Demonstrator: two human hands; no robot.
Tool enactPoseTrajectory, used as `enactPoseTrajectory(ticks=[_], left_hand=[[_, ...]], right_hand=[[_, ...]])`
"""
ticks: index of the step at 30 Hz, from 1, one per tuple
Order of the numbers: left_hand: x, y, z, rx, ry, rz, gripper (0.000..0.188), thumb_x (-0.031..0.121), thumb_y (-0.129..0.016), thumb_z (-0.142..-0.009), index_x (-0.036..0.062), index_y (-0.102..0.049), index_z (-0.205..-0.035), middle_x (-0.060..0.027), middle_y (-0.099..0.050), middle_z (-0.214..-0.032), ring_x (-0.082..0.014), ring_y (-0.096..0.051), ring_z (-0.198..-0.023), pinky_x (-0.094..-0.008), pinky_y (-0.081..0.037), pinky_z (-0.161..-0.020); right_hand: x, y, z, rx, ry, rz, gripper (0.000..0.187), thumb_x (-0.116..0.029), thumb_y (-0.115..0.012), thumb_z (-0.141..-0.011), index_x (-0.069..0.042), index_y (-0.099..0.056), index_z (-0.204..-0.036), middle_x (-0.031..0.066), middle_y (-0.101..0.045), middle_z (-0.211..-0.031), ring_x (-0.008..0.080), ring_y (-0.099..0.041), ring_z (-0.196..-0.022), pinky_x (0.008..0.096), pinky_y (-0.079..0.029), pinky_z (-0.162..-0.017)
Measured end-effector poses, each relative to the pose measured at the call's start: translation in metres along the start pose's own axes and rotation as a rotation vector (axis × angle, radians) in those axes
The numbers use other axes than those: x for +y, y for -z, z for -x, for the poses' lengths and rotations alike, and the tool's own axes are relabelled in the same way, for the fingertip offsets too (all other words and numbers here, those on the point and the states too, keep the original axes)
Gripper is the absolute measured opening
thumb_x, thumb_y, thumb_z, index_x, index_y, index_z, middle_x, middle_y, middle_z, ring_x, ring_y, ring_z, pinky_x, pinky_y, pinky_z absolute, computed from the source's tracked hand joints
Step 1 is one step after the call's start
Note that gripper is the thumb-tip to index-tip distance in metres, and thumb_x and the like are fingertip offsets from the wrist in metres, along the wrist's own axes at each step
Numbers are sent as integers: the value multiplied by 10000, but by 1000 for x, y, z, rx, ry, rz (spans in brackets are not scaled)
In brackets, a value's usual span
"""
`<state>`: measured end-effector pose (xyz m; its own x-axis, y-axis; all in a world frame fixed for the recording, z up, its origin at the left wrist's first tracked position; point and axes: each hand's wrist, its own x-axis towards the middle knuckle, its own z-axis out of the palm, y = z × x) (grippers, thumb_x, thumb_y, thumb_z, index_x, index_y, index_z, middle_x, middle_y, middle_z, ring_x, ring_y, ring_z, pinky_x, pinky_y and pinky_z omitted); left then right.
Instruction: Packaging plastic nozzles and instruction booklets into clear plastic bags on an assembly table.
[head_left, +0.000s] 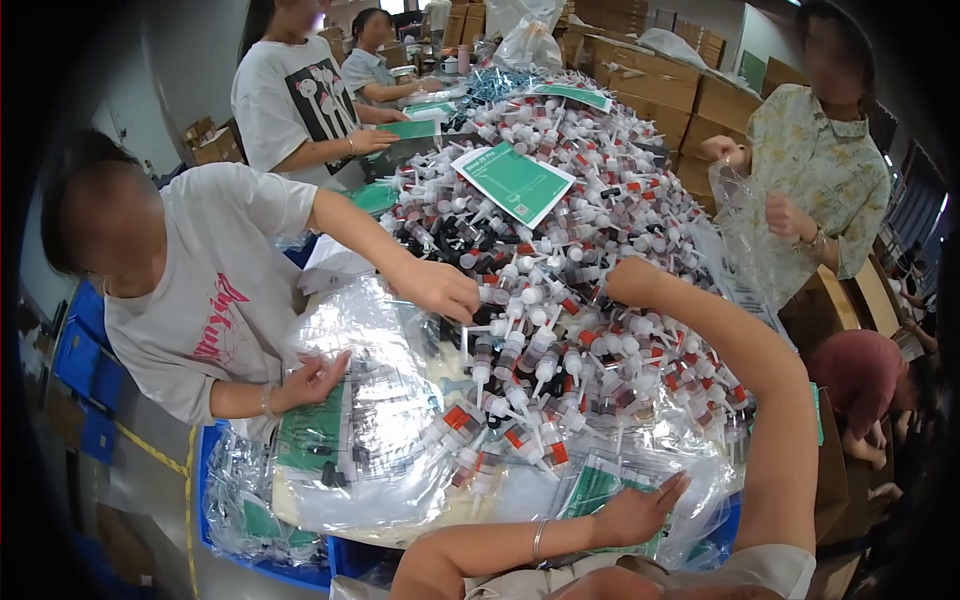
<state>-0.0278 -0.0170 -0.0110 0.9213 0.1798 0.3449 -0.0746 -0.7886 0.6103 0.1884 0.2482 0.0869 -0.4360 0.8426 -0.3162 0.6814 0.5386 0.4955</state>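
Your right hand is curled in against the pile of small bottles; its fingertips are hidden, so I cannot tell whether it is clamped on one. Your left hand has its fingers extended, gripping nothing visible, above a clear bag and a green leaflet. Farther out, a co-worker's hand reaches into the pile's left side. You seem to be picking bottles for bagging; the next move likely calls for bringing one to the bag's mouth.
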Motion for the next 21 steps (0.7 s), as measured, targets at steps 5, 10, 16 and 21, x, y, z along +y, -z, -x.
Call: enactPoseTrajectory(ticks=[5, 10, 16, 21], left_hand=[[-3, -1, 0, 43, -36, -91, 692, 120, -541, -765, -39, -244, -1370, -211, -379, -1375, -249, -563, -477, -348, -442, -400], [0, 1, -7, 47, -60, -45, 686, 129, -519, -776, -71, -235, -1367, -225, -328, -1406, -281, -562, -479, -381, -465, -449], [1, 4, -8, -139, 50, -2, 649, 128, -477, -799, -35, -233, -1378, -230, -298, -1420, -314, -591, -516, -405, -478, -468], [-2, -2, -2, 4, -24, -33, 647, 132, -521, -804, -32, -256, -1372, -237, -352, -1384, -279, -579, -502, -379, -456, -428]], right_hand=[[-10, 6, 3, -25, 5, -93, 125, -136, -567, -738, -64, -667, -755, 132, -661, -799, 299, -656, -747, 416, -523, -628], [-1, 29, 28, -185, -2, -156, 175, -151, -642, -709, -69, -650, -864, 131, -656, -831, 321, -642, -795, 428, -519, -657], [25, 26, 59, 330, -135, -565, 255, -164, -603, -780, -31, -580, -996, 171, -625, -862, 378, -600, -821, 456, -474, -727], [31, 34, 79, 381, -278, -631, 238, -147, -523, -850, -28, -483, -1053, 216, -603, -838, 401, -578, -804, 488, -438, -703]])
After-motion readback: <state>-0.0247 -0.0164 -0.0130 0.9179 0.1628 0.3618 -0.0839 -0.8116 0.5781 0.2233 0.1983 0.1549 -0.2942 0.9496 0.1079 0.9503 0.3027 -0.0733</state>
